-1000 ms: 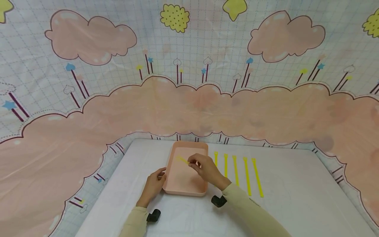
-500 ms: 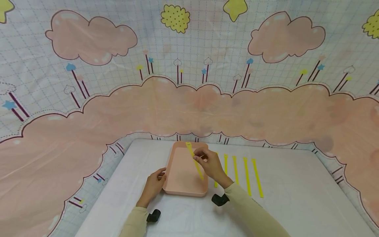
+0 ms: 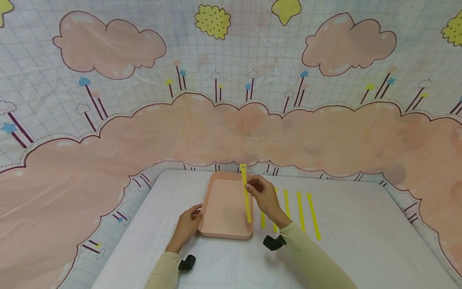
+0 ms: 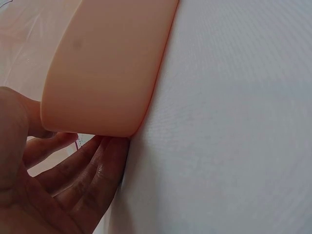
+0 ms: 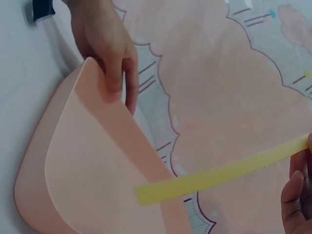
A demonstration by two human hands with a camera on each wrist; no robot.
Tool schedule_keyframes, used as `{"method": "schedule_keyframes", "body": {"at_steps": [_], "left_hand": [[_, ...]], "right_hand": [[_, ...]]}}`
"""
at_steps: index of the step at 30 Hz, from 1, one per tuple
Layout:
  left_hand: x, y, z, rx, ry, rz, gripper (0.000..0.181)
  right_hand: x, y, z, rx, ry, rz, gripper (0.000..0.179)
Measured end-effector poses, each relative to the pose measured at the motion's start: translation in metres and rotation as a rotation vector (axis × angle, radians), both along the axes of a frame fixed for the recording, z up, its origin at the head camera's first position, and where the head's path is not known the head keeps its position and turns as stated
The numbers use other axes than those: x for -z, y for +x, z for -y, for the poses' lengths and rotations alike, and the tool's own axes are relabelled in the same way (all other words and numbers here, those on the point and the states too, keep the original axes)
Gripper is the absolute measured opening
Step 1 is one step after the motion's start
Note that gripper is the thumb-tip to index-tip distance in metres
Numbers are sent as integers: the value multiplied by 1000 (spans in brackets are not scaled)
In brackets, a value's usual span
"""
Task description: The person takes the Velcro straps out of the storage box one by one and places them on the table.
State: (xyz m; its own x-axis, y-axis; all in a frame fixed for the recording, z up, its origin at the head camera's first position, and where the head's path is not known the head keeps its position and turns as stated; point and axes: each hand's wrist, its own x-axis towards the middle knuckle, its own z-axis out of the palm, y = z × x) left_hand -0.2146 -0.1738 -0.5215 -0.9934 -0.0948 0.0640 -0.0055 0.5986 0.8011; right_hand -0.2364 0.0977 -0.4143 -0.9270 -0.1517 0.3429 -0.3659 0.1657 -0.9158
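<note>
A pink rectangular tray [image 3: 221, 210] lies on the white table. My left hand [image 3: 188, 224] grips its left wall; in the right wrist view that hand [image 5: 105, 44] has one digit over the inner side of the rim and others outside. Fingers [image 4: 105, 170] press the outer wall in the left wrist view. Above the tray's right side, my right hand [image 3: 265, 196] pinches a yellow cable tie strap [image 3: 247, 204] near its upper part. The strap hangs nearly upright, its wider slotted head at the top and its tail [image 5: 170, 187] over the tray.
Several more yellow straps [image 3: 299, 212] lie in a row on the table [image 3: 361, 233] right of the tray, partly hidden by my right hand and sleeve. A black wrist mount [image 3: 275, 242] sits at each forearm. A patterned cloth [image 3: 288, 138] hangs behind the table.
My right hand has moved right and upward from over the tray's middle, and the strap has swung from slanting left to nearly upright. The left hand has stayed at the tray.
</note>
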Motion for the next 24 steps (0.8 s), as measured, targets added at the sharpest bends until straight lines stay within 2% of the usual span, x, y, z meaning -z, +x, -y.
{"method": "schedule_keyframes", "body": {"at_steps": [2, 9, 16, 24], "left_hand": [[0, 0, 0, 0, 0, 1, 37], [3, -1, 2, -1, 3, 6, 37], [5, -1, 3, 1, 10, -1, 37], [2, 2, 2, 1, 7, -2, 37]], "right_hand": [[-2, 1, -4, 3, -26, 25, 18], [25, -14, -19, 29, -88, 68, 20], [33, -13, -36, 52, -108, 62, 21], [41, -10, -58, 99, -81, 147, 22]]}}
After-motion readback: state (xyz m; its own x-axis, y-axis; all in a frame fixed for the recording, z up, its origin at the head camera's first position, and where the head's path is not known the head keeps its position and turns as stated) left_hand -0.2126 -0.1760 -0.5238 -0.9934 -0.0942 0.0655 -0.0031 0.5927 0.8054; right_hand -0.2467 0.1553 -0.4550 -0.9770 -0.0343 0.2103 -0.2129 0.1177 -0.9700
